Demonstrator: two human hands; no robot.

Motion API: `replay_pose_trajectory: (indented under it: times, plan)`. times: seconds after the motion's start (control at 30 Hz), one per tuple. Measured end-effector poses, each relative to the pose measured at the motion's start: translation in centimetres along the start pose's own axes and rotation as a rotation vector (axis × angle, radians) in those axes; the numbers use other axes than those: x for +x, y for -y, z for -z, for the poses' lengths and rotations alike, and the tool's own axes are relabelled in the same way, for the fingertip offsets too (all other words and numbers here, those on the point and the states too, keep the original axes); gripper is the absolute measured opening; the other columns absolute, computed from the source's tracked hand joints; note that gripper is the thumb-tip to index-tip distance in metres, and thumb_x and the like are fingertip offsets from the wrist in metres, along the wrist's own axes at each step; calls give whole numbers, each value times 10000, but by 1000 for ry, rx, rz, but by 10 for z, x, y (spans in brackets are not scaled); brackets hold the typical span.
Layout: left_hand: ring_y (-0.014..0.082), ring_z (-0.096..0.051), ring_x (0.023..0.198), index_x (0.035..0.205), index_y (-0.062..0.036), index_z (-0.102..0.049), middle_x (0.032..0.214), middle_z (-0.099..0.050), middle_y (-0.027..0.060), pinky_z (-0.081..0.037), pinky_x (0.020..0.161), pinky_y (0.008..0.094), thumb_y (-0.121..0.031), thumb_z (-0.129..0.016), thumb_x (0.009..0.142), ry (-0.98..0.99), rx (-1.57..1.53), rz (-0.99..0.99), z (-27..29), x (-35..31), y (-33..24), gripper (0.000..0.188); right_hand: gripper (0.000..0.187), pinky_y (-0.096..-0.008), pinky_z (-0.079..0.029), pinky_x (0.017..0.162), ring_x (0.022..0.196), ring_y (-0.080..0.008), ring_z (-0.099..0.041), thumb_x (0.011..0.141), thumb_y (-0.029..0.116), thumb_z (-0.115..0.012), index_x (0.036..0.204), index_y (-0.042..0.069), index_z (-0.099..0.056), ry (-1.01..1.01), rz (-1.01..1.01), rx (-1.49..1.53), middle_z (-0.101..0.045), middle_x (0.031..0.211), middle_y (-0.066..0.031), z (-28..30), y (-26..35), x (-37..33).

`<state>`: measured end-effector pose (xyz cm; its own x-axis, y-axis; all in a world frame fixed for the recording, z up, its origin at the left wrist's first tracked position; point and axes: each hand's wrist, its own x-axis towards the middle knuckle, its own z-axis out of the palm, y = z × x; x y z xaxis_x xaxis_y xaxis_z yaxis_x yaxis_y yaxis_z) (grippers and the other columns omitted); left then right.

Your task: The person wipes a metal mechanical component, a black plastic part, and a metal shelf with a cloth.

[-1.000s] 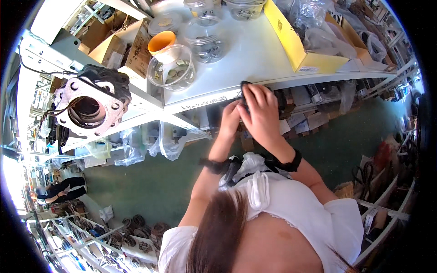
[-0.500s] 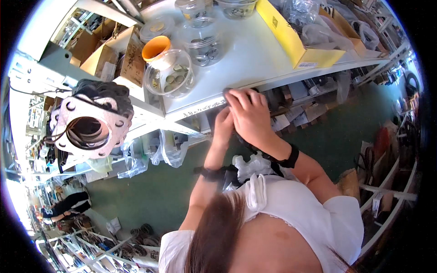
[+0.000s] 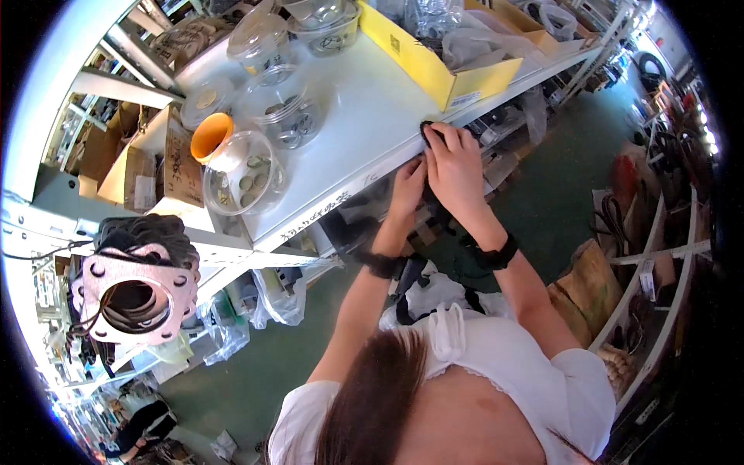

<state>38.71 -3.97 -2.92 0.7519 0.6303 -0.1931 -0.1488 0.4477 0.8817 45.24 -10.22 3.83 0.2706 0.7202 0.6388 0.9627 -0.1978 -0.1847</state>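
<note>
My right hand (image 3: 457,170) is closed on a dark cloth-like piece (image 3: 425,130) at the front edge of a white shelf (image 3: 364,116). Only a bit of the piece shows past the fingertips, and more dark material hangs between my hands. Just left of it, my left hand (image 3: 409,186) has its fingers bent and pressed together at the shelf edge, close against the right. What the left fingers hold is hidden. Handwritten marks run along the shelf's front edge left of my hands.
Clear plastic tubs (image 3: 246,174), one with round metal pieces, and an orange cup (image 3: 211,138) stand on the shelf. Beyond is a yellow box (image 3: 442,70) with plastic bags. Metal flange gaskets (image 3: 136,298) hang at left. Another person (image 3: 139,430) is at lower left.
My hands have moved rightward along the shelf edge, still close together. The view has shifted, so the tubs, yellow box and gaskets appear farther left.
</note>
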Motion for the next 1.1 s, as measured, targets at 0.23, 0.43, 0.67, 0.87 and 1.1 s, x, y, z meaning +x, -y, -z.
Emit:
replay_pose_trajectory:
  times: [0.23,0.43,0.67,0.87,1.1]
  plan:
    - [84,-518,781,1009,25,-534,905,-567,25,-418,658,210,-215,-526,841,-139,-65,-153,38,-47,3,293,337,-350,-390,758,879,-263,-459,702,85,-554,1023,-11,-519,62,135,142,-477,1017,-91,-5,36,-6]
    - [94,-519,769,992,36,-552,863,-585,54,-426,657,217,-194,-531,823,-367,93,-275,28,-56,5,287,393,-323,-395,760,885,-237,-461,639,94,-586,1013,-9,-521,82,172,168,-478,1016,-78,-9,40,-9]
    - [122,-549,742,951,49,-543,855,-586,52,-450,626,238,-151,-548,798,-238,114,-236,15,-15,23,251,382,-328,-400,750,900,-225,-466,642,58,-575,1020,20,-535,53,139,99,-493,1015,-46,-2,5,1]
    - [103,-513,748,949,66,-554,853,-592,66,-422,660,230,-149,-517,843,-146,174,-253,-29,20,9,242,340,-345,-403,760,873,-253,-465,684,31,-557,1024,9,-538,35,64,37,-489,1031,-51,3,-37,3]
    - [95,-503,735,950,66,-555,850,-592,60,-412,666,221,-135,-509,843,-157,265,-252,-26,9,6,232,291,-357,-403,765,882,-264,-455,726,27,-529,1014,-11,-541,52,27,136,-489,1028,-69,9,-39,3]
